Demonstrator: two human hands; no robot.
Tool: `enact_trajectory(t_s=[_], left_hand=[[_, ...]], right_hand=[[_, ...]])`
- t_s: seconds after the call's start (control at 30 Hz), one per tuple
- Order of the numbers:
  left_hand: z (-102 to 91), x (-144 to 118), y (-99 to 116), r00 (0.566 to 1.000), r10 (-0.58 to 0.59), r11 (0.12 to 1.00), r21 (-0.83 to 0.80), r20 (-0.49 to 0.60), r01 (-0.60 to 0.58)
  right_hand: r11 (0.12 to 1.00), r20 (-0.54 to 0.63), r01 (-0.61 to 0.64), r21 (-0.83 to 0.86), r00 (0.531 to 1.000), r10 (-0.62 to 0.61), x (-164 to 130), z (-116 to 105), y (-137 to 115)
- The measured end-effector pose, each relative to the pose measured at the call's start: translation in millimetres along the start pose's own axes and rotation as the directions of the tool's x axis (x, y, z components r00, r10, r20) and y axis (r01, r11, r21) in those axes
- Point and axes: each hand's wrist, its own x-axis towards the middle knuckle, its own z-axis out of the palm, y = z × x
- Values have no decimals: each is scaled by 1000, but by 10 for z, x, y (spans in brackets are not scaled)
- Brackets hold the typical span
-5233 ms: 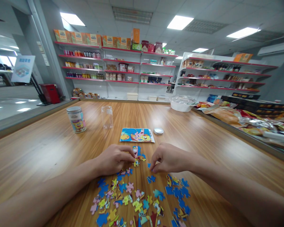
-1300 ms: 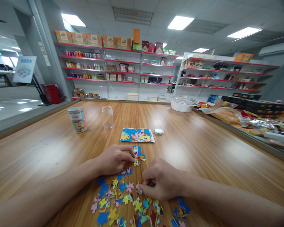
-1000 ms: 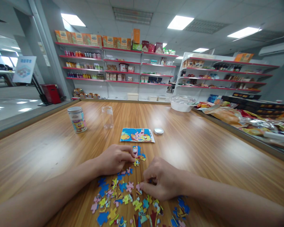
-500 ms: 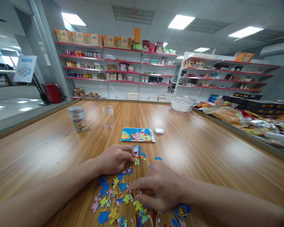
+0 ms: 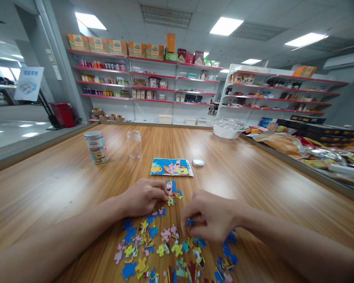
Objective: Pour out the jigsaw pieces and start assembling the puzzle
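My left hand rests on the table with curled fingers, its fingertips at the left edge of a small joined section of jigsaw puzzle. To the right, my right hand hovers over the loose puzzle pieces, fingers bent down with a gap between thumb and forefinger. A blue piece shows beside its fingers; I cannot tell whether they touch it. Pink, yellow and blue pieces lie spread below both hands. Behind the joined section lies a cartoon picture card.
A silver lid lies right of the card. On the left stand a clear jar and a lidded cartoon jar. A white basin and snack packets are at the far right. Stocked shelves line the back.
My right hand has lifted and drawn back up and to the right, its pointing finger now curled. Pieces it covered are visible. My left hand stays at the joined section.
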Motion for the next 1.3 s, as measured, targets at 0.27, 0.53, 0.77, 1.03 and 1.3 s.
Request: enact_trajectory(t_s=[0.27, 0.53, 0.77, 1.03, 1.3], left_hand=[[26, -12, -34, 1000, 2, 1000, -3, -6, -2], [25, -23, -40, 1000, 0, 1000, -13, -2, 0], [25, -25, -41, 1000, -14, 1000, -10, 13, 14], [4, -12, -19, 1000, 4, 1000, 7, 15, -4], [7, -20, -26, 1000, -19, 1000, 1, 22, 19]], right_hand=[[988, 251, -85, -131, 961, 116, -14, -177, -212], [974, 255, -18, -225, 964, 77, 10, -128, -292], [976, 210, 58, -209, 978, -13, -20, -123, -283], [961, -561, 26, -274, 807, -182, 81, 137, 139], [960, -349, 39, -276, 927, -138, 61, 240, 375]])
